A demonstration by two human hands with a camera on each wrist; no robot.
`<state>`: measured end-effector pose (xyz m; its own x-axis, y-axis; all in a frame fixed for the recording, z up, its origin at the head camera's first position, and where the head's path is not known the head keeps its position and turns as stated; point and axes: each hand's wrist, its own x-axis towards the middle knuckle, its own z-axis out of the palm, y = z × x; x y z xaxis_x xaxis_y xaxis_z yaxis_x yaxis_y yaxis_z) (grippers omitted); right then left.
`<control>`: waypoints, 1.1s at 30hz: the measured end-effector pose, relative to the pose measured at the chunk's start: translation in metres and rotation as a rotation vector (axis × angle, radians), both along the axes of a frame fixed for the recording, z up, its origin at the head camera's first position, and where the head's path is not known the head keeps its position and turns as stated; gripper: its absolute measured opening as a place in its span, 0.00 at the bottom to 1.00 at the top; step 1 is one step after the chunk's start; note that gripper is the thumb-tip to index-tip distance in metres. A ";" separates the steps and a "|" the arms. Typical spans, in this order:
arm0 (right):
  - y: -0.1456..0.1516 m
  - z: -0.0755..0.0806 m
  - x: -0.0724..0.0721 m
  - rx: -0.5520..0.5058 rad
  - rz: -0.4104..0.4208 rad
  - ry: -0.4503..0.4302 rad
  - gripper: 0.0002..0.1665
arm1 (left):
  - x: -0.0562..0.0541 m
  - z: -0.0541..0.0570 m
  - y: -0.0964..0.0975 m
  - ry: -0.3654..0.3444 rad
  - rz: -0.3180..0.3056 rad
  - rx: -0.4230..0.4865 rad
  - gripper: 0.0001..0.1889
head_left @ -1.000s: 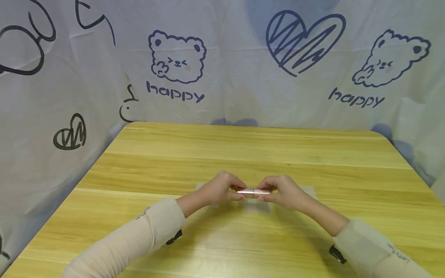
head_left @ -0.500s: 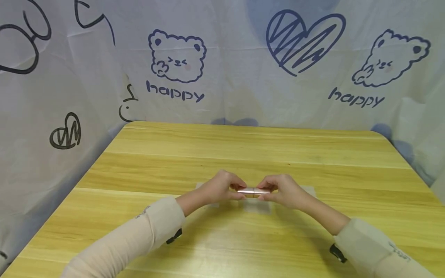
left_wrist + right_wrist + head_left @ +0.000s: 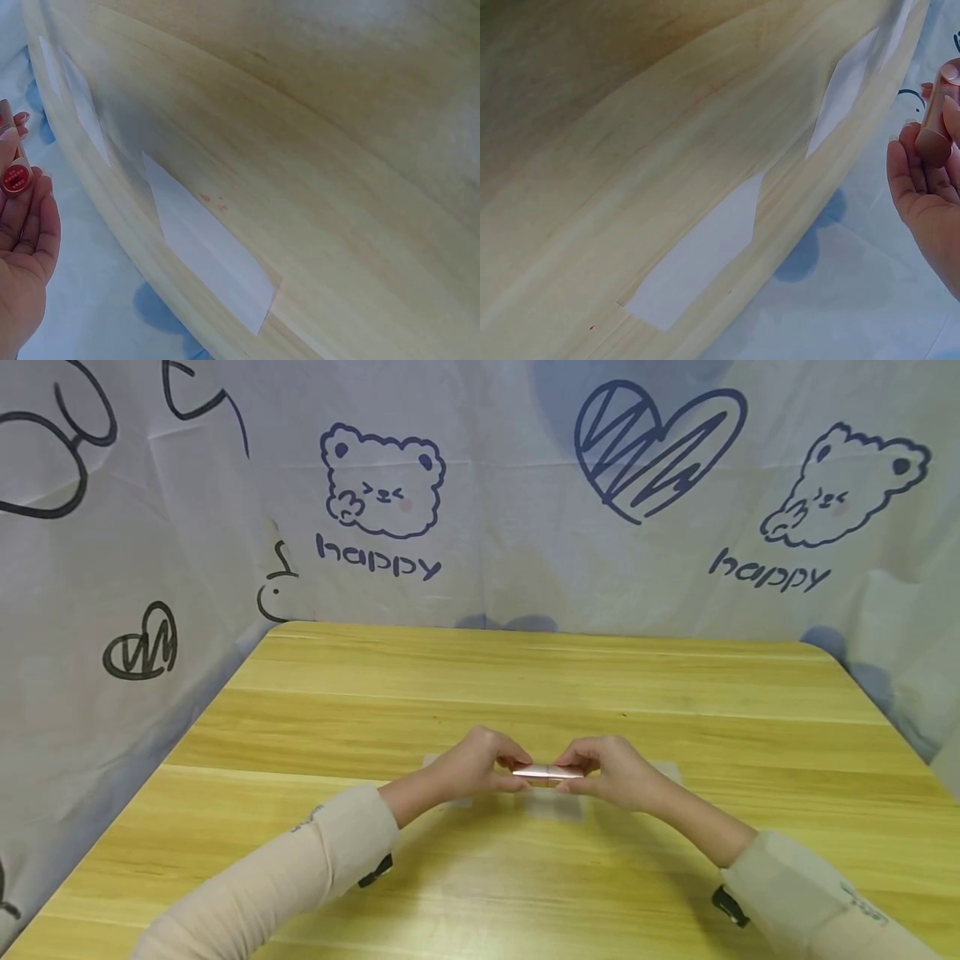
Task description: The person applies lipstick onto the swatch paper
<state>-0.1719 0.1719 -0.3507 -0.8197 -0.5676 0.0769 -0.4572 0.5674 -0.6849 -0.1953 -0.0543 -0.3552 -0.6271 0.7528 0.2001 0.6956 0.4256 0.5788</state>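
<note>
A shiny rose-gold lipstick tube (image 3: 548, 772) lies level between both hands above the table, with a thin seam around its middle. My left hand (image 3: 480, 767) pinches its left end between thumb and fingers, while my right hand (image 3: 617, 773) grips the opposite end the same way. In the left wrist view a round red label shows on the end face of the lipstick (image 3: 16, 178). The right wrist view shows the other end of the lipstick (image 3: 934, 144), plain and smooth, over the curled fingers.
On the wooden table (image 3: 480, 685), white paper pieces lie beneath and beside the hands, such as the middle paper (image 3: 555, 807) and the right paper (image 3: 666, 772). A white cloth (image 3: 517, 552) with drawings hangs behind the table and along its sides.
</note>
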 end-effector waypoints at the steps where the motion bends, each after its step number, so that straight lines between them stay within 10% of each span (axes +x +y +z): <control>1: 0.000 0.000 0.000 0.001 -0.002 0.000 0.10 | 0.000 0.000 0.000 0.003 0.000 0.002 0.11; 12: 0.024 0.002 -0.002 -0.052 -0.131 -0.078 0.10 | -0.006 -0.006 -0.026 -0.107 0.170 -0.008 0.10; 33: 0.020 -0.008 -0.033 -0.082 -0.314 -0.014 0.18 | -0.008 -0.012 -0.031 -0.228 0.291 0.155 0.15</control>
